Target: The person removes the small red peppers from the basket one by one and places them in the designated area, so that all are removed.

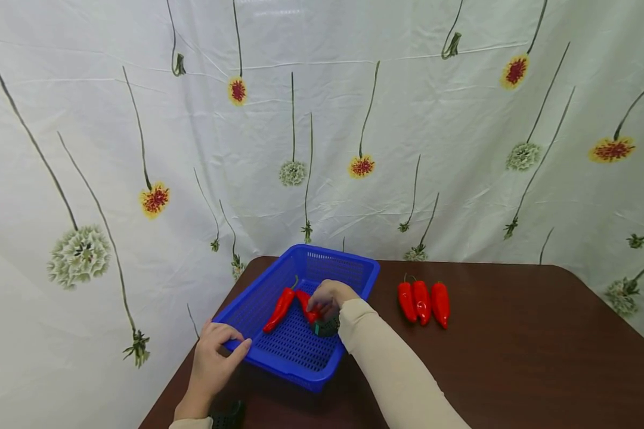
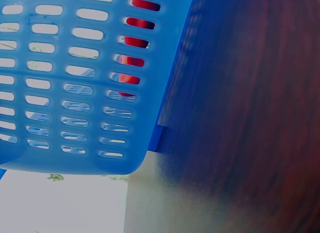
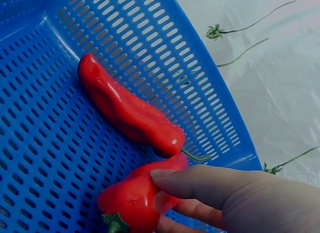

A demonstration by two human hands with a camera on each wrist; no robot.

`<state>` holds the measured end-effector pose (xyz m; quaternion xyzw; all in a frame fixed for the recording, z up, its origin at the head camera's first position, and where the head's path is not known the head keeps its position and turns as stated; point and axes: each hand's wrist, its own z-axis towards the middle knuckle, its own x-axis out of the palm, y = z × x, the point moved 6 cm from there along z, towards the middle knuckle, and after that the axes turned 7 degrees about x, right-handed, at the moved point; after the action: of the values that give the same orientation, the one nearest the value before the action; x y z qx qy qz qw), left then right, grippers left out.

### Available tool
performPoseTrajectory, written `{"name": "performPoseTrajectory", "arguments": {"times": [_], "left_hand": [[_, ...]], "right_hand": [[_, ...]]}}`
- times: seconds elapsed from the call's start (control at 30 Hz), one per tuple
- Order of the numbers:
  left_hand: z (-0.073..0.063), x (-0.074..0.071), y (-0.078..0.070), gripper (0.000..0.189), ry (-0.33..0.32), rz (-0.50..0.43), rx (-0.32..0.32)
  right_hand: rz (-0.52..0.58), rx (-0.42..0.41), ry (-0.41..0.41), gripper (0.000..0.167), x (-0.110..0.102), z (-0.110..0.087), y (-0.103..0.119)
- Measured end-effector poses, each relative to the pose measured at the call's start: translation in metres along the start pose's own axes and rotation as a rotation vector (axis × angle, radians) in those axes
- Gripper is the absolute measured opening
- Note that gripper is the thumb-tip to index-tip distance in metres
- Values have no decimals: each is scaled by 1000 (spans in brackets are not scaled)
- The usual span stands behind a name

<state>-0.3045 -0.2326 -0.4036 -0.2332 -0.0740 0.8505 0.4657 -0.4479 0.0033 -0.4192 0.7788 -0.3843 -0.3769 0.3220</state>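
A blue plastic basket (image 1: 300,353) with slotted walls stands on the table. My left hand (image 1: 214,354) grips its near left corner, the thumb over the rim. Reaching inside, my right hand (image 1: 330,296) pinches a red pepper (image 3: 132,199) between thumb and fingers; its green stem end shows in the right wrist view. Another red pepper (image 1: 280,310) lies in the basket along the left side, its tip up against the wall. The two peppers are close together, seeming to touch at one end. The left wrist view shows the basket's outer wall (image 2: 82,113) with red behind its slots.
Three more red peppers (image 1: 421,302) lie side by side on the dark brown table (image 1: 515,345), right of the basket. Behind the table hangs a white cloth (image 1: 279,36) printed with flowers. The table's left edge runs close to the basket.
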Motion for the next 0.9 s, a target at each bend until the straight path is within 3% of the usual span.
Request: {"name": "performPoseTrajectory", "arguments": {"times": [0.57,0.9], "left_hand": [[-1,0,1,31,-3,2,-14],[0,1,0,29,0,-9,15]], "right_hand": [[111,-54,44,42,0,4,7],[183,-71,94,47,1,0,10]]}}
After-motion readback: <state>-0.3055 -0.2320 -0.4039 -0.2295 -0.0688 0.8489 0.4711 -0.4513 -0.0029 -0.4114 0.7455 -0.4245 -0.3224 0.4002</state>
